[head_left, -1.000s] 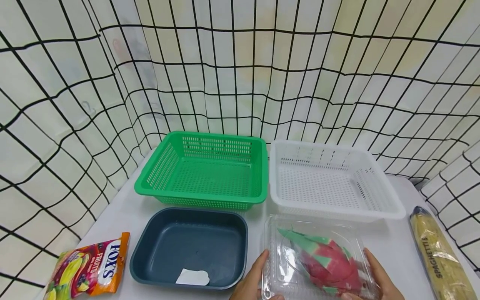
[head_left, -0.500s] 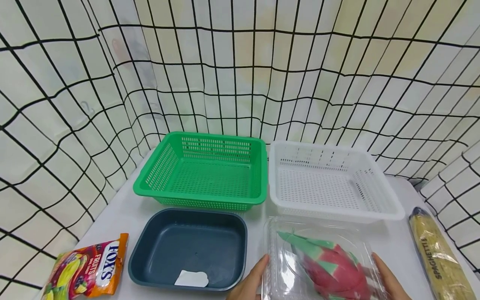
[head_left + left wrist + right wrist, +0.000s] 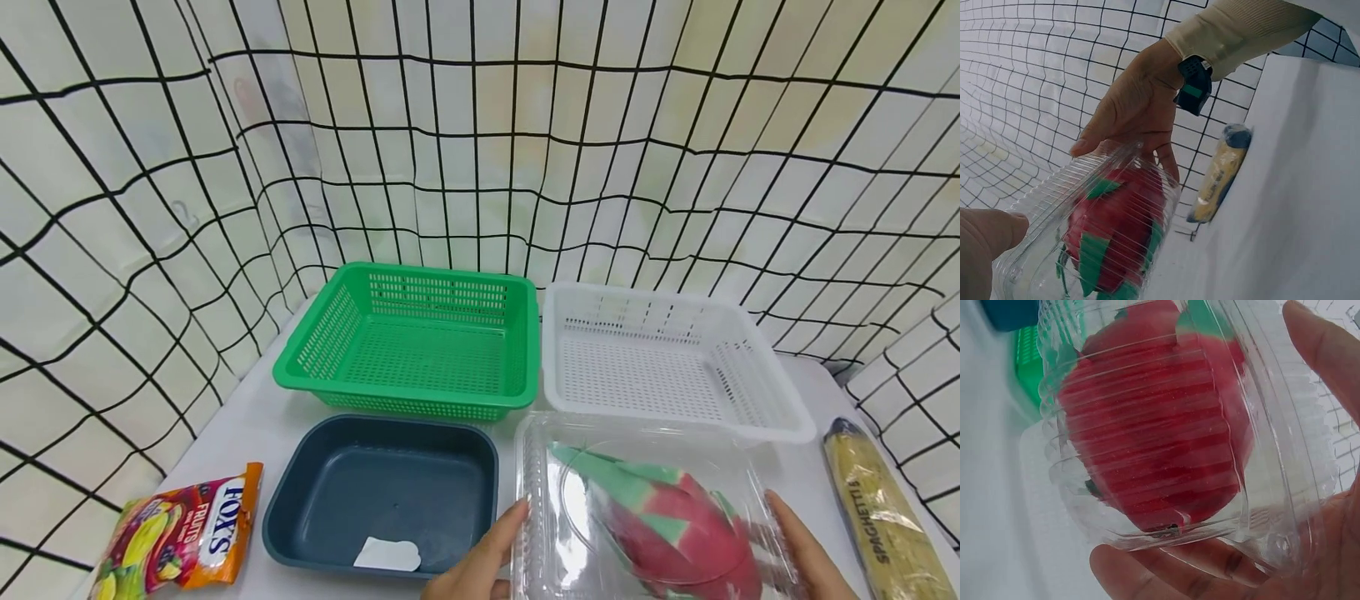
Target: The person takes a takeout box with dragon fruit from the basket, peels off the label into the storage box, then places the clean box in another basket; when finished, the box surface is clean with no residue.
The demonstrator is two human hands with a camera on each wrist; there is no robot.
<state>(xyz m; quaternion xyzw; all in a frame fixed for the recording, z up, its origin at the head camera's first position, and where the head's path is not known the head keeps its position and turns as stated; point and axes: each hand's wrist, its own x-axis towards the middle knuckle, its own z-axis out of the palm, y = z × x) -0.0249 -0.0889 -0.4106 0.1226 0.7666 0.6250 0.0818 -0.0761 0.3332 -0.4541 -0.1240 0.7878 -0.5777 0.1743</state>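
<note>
A clear plastic clamshell box (image 3: 573, 508) appears between both hands at the bottom right of the head view. Inside lies a red dragon fruit (image 3: 678, 533) with green scales, seen through the ribbed plastic. My left hand (image 3: 480, 558) holds the box's left side. On the right side, my right hand (image 3: 806, 546) grips it; in the right wrist view its fingers (image 3: 1210, 575) curl under the end, with the thumb along the side. The left wrist view shows my left thumb (image 3: 994, 228) by the box's edge. The box looks lifted and slightly tilted; its underside is mostly hidden.
A green basket (image 3: 318, 392) and a white basket (image 3: 787, 417) stand at the back. In front is a dark blue tub (image 3: 491, 500) with a white label. A candy bag (image 3: 180, 533) lies left, a spaghetti pack (image 3: 885, 508) right. Black netting (image 3: 480, 129) surrounds the table.
The clamshell box has risen toward the camera and looks larger, both hands still holding its sides. My left thumb tip, seen over the front edge earlier, is now at the side.
</note>
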